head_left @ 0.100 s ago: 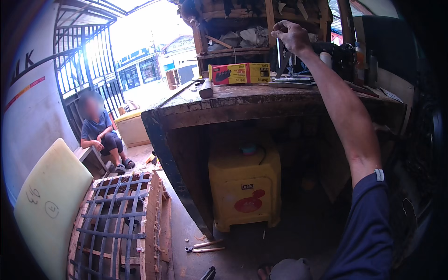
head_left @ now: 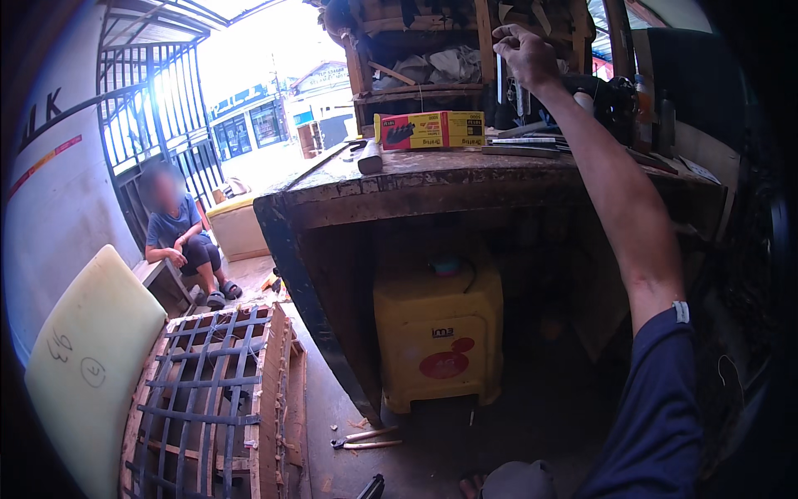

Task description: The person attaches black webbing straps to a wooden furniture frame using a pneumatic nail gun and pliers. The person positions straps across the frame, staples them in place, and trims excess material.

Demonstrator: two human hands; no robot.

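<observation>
My right hand [head_left: 529, 60] is raised above the far side of the workbench [head_left: 465, 177], its thumb and fingers pinched together. From the fingertips hangs a thin pale strip [head_left: 500, 79], upright and narrow; its exact kind is too small to make out. Below and beside the hand, several flat, light-coloured strips [head_left: 524, 143] lie on the benchtop. A yellow and red cardboard box [head_left: 428, 130] rests to their left. Nearer the bench's left corner is a pale, cylindrical block [head_left: 370, 158]. My left hand is out of the picture.
A yellow plastic stool [head_left: 438, 333] stands under the bench. At the left are a wooden frame with dark webbing [head_left: 199, 399] and a foam slab [head_left: 91, 333]. Long-handled pincers [head_left: 366, 439] lie on the floor. A person [head_left: 179, 229] sits near the gate; bottles [head_left: 642, 112] stand at the bench's right.
My right hand has risen slightly and shifted a little to the right, the pale strip moving up with it. The view has shifted slightly; the seated person looks unchanged.
</observation>
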